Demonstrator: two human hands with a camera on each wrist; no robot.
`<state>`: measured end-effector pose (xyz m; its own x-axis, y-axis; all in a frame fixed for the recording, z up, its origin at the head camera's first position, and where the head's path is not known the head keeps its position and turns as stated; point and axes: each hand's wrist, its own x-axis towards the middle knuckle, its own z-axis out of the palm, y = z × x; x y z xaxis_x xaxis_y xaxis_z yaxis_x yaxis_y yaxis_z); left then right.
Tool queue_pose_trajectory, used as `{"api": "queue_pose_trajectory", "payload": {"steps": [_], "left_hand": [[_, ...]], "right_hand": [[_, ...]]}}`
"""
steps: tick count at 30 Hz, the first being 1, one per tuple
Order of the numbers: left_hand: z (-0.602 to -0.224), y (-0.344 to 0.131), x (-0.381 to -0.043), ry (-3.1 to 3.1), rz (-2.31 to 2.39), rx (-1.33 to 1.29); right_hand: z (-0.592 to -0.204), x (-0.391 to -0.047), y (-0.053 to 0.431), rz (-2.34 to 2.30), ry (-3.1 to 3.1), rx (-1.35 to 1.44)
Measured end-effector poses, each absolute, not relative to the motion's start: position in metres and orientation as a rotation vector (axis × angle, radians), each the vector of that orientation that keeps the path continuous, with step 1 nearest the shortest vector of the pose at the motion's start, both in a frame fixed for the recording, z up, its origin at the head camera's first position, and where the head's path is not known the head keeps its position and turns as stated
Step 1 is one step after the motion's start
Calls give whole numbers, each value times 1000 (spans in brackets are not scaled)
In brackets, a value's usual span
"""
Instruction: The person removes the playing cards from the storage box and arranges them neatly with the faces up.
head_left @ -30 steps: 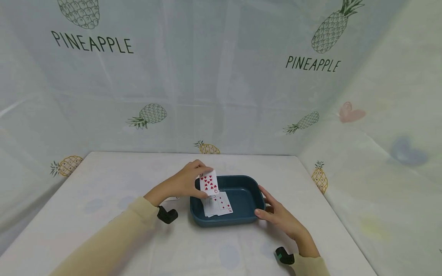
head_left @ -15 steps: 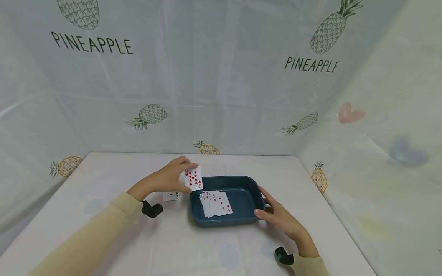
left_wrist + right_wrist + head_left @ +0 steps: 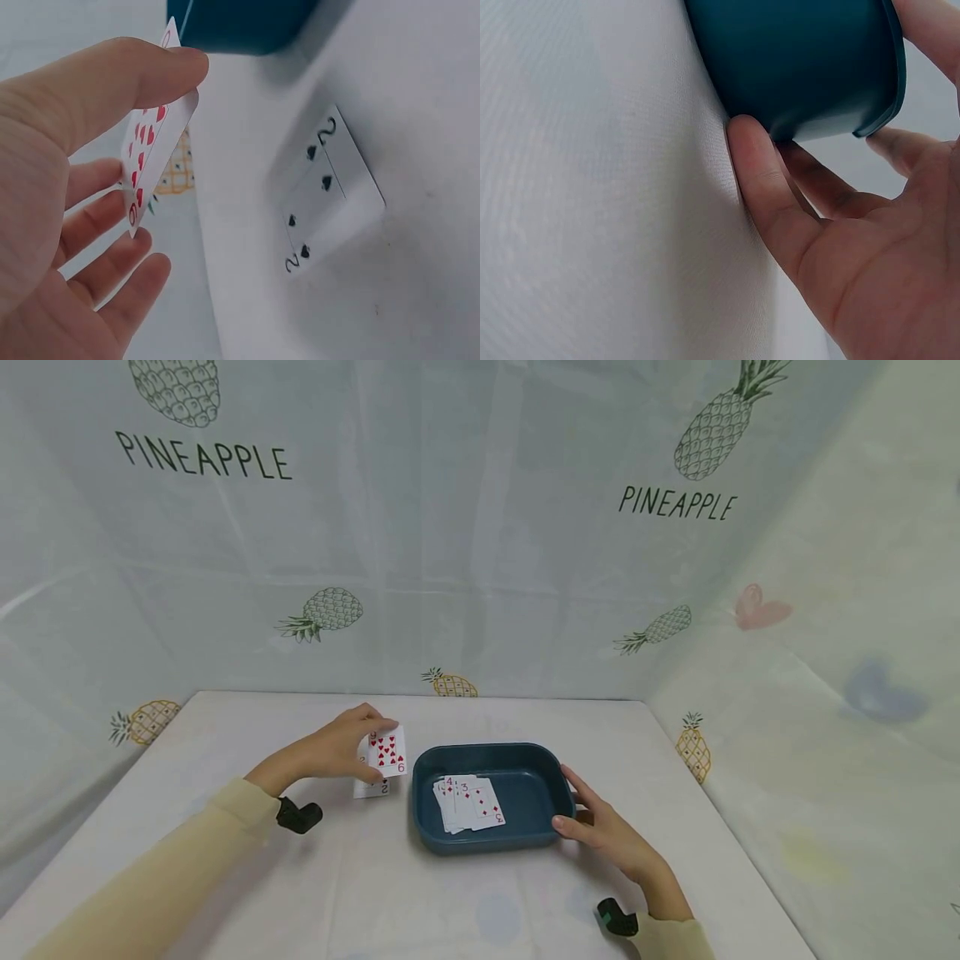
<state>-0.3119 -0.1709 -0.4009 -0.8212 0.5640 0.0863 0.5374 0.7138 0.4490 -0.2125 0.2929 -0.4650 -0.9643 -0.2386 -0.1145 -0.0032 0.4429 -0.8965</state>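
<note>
As the left grip (image 3: 333,752) is carrying its pinched heart card (image 3: 387,753) clear of the tray (image 3: 534,787), which the right grip (image 3: 613,837) is holding, that card is now hanging outside, over the counter (image 3: 408,897).

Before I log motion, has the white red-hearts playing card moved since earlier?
Yes, the card moved left, from over the blue rectangular tray to beside it.

Pale pineapple-print sheeting (image 3: 450,527) behind white-covered table (image 3: 420,902); pink heart (image 3: 761,609) on right-hand sheet (image 3: 847,810).
</note>
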Motion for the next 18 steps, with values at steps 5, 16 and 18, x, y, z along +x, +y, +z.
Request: {"api": "queue_pose_trajectory", "payload": {"steps": [5, 16, 18], "left_hand": [[-406, -184, -313, 2852, 702, 900], [-414, -211, -313, 2809, 696, 872], [-416, -215, -313, 2809, 691, 869]], "right_hand": [[-464, -212, 293, -1531, 2474, -222], [-464, -212, 293, -1539, 2466, -210], [-465, -212, 292, -1544, 2464, -207]]}}
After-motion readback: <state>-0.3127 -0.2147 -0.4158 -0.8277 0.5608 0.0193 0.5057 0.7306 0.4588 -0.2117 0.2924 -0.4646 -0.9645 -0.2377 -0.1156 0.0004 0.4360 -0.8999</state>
